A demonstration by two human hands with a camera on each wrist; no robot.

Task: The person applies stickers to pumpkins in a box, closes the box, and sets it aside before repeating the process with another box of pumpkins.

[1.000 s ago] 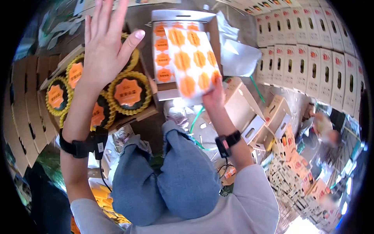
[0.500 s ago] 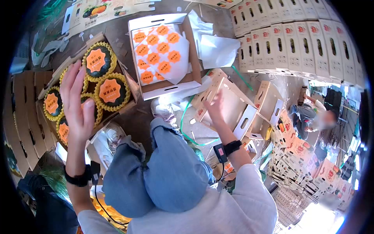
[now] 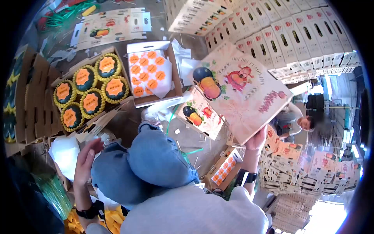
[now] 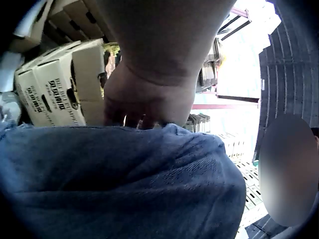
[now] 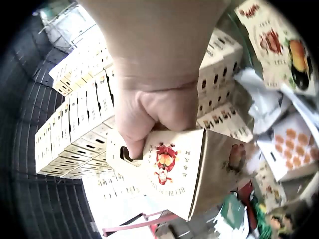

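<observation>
My right hand (image 3: pixel 257 139) grips a printed carton (image 3: pixel 243 91) by its near edge, holding it raised and tilted on the right. In the right wrist view, the fingers of the right hand (image 5: pixel 155 112) reach into the handle slot of the carton (image 5: pixel 172 169). Beside my left knee, the left hand (image 3: pixel 86 160) hangs with relaxed fingers and holds nothing. The left wrist view shows that hand (image 4: pixel 147 102) above the jeans, fingertips partly hidden. An open box of labelled green pumpkins (image 3: pixel 90 102) in yellow foam nets lies ahead of it. Orange sticker sheets (image 3: pixel 150 72) lie in a white-edged box.
Cartons (image 3: pixel 300 43) stand stacked in rows at the upper right. A flat printed cardboard (image 3: pixel 111 27) lies at the top left. Another printed carton (image 3: pixel 200 115) rests below the raised one. A person (image 3: pixel 294 121) is at the right. Brown boxes (image 3: pixel 35 93) line the left.
The right hand has moved right and now holds a raised carton. My left hand has lowered toward the knee, away from the pumpkin box. The sticker sheet held earlier lies in its box.
</observation>
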